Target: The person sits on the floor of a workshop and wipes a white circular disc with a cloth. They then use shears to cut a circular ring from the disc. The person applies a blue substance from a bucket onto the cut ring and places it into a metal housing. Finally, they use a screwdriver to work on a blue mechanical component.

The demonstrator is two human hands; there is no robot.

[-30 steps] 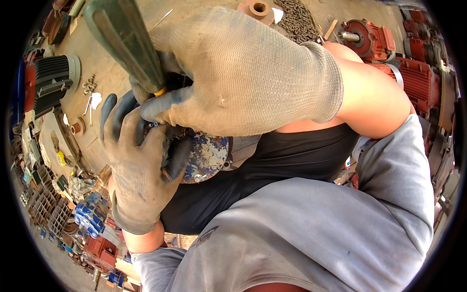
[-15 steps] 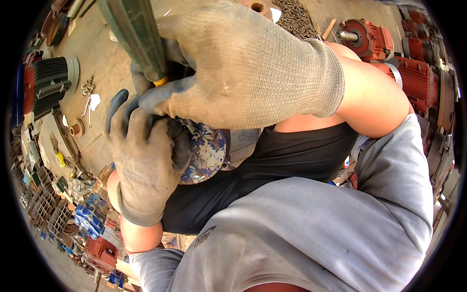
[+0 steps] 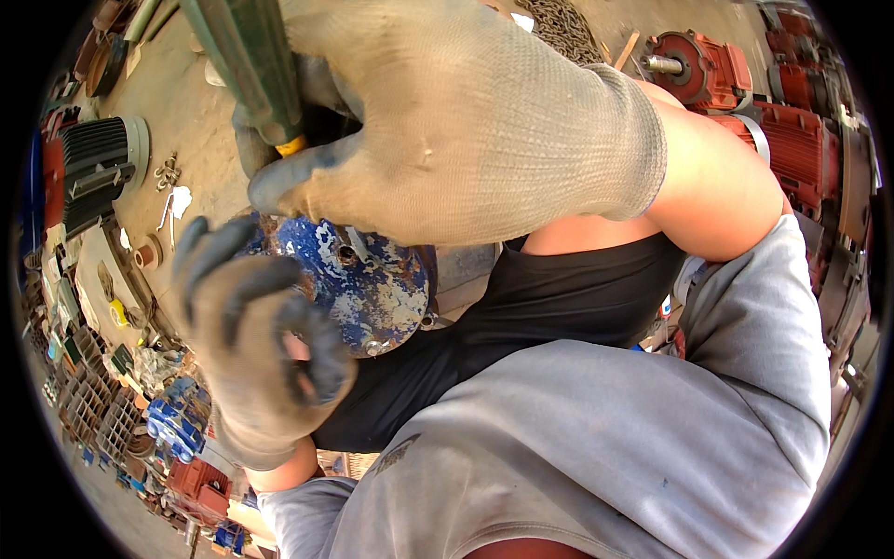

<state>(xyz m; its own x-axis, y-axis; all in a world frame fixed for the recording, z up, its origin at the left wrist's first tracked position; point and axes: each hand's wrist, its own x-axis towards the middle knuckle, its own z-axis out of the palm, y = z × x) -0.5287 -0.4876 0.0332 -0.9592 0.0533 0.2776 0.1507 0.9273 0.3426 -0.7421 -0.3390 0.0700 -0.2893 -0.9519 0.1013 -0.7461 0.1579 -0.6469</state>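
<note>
My right hand (image 3: 419,130), in a worn tan glove with dark fingertips, is closed round the lower end of a tool with a ridged dark green handle (image 3: 247,70) and a yellow collar. It looks like a screwdriver; its tip is hidden by my fingers. Below it, between my legs, sits a round metal part (image 3: 372,289) with chipped blue paint and a hole in its face. My left hand (image 3: 256,345), gloved the same way and slightly blurred, hovers beside the part's left edge. Its fingers are loosely bent and apart, with nothing seen in them.
Red electric motors (image 3: 703,70) stand at the right. A black finned motor (image 3: 88,172) lies at the left, near small metal bits (image 3: 168,172) and a rusty ring (image 3: 147,252). A chain (image 3: 563,28) is heaped ahead. Metal grids and a blue motor (image 3: 177,419) crowd the lower left.
My left hand has come off the blue part, moving left and down with fingers loosening, so more of its face shows. My right hand and the green-handled tool have shifted slightly left.
</note>
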